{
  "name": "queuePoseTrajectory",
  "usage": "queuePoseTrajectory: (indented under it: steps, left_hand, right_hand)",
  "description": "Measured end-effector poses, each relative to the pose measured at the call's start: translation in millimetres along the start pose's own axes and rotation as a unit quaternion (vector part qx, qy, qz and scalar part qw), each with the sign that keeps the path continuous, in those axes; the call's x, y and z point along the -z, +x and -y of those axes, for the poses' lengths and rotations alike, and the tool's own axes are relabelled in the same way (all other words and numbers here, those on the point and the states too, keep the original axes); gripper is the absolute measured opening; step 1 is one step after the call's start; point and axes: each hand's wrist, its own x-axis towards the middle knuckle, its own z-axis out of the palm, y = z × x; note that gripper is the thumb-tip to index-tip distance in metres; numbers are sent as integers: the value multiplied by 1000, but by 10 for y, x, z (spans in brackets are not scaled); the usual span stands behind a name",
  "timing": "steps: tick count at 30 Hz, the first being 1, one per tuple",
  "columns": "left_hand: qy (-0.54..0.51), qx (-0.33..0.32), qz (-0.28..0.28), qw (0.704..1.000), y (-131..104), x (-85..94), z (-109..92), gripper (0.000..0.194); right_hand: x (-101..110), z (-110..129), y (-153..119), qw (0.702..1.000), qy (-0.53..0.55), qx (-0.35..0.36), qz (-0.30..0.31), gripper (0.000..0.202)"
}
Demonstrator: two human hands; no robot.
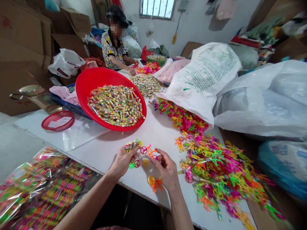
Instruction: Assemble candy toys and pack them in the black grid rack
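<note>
Had forearms (91, 197) across lower frame | pinched orange toy bicycle (151, 152) by one wheel (155, 157) in right hand (168, 172), just below centre | gripped striped tubes (130, 146) in left hand (122, 162) | judged bicycle light, stiff, snappable if bent; best held at wheel

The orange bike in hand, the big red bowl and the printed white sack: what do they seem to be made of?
Bike: likely molded plastic, finish unclear, judging by its bright, even color. Bowl: probably plastic, smooth with a soft sheen, evenly red. Sack: possibly woven plastic, mostly matte; it creases stiffly, but no weave shows.
</note>
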Motion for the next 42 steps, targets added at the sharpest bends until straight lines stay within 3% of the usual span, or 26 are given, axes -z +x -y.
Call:
queuePoseTrajectory:
  steps: [2, 4, 7, 9, 11, 14, 16, 18, 24, 31, 36, 42]
  left_hand:
    - [-48, 1, 54, 997, -55, -50, -21, 36]
    - [-52, -8, 60, 997, -92, -105, -14, 37]
    - [49, -41, 40, 997, -102, -147, 6, 35]
    - [145, -68, 55, 986, -100, -154, 17, 32]
    - [198, -91, 62, 974, -107, -158, 33, 31]
    - [173, -70, 45, 981, -132, -166, 72, 35]
    - [127, -28, 68, 989, -153, -168, 96, 38]
    - [91, 1, 105, 990, -176, -166, 109, 39]
    - [105, 11, 160, 981, -213, -138, 92, 35]
    - [139, 24, 243, 960, -230, -71, -6, 23]
    - [50, 45, 256, 964, -278, -93, 48, 22]
    - [46, 68, 223, 971, -282, -74, 140, 26]
  right_hand:
    - [-21, 17, -9, 1000, -4, 3, -4, 43]
    - [-39, 52, -28, 1000, -12, 1, -10, 41]
    - [-34, 76, -48, 999, -4, -3, 36, 38]
    - [-21, 66, -52, 997, 4, -13, 81, 30]
    - [-11, 65, -53, 996, -12, -24, 88, 30]
    - [8, 144, -63, 997, -73, 1, 8, 31]
    - [33, 240, -69, 992, -106, 40, -55, 27]
    - [59, 312, -62, 989, -116, 56, -72, 24]
    - [77, 207, -20, 999, 17, -21, 30, 28]
    - [79, 205, -139, 979, 147, -100, 100, 27]
    - [45, 125, -208, 956, 255, -117, 85, 23]
    - [55, 105, -258, 960, 250, -118, 53, 23]
